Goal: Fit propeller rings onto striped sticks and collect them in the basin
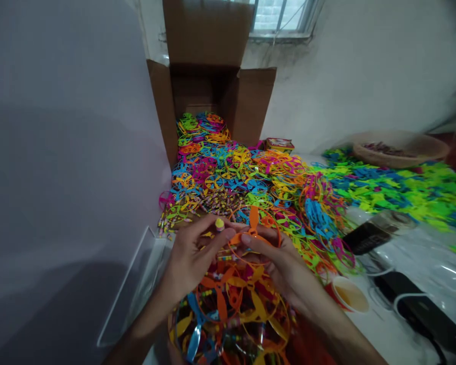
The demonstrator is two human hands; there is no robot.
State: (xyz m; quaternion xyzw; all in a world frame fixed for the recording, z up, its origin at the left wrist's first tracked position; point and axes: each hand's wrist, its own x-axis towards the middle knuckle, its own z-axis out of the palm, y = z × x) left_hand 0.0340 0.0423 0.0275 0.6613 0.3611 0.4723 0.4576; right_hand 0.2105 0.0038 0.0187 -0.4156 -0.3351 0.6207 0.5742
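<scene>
My left hand [190, 256] pinches a small piece with a yellow tip [219, 224], its lower part hidden by the fingers. Between the thumb and fingers of my right hand [285, 258] is an orange ringed propeller [254, 219], three-bladed, held flat toward me. Both hands are close together, the propeller's ring near the left fingertips. Directly below them, a container holds more ringed propellers [259, 304] in orange, yellow and blue, with small striped sticks among them. Beyond the hands lies a loose heap of small striped sticks [222, 203].
A cardboard box [256, 104] lies open at the back, spilling many coloured propellers [213, 177]. Green and blue plastic pieces [399, 192] cover the right side, near a shallow bowl [437, 149]. A cup [351, 294], a dark roll [376, 233] and a black device [421, 306] sit at right.
</scene>
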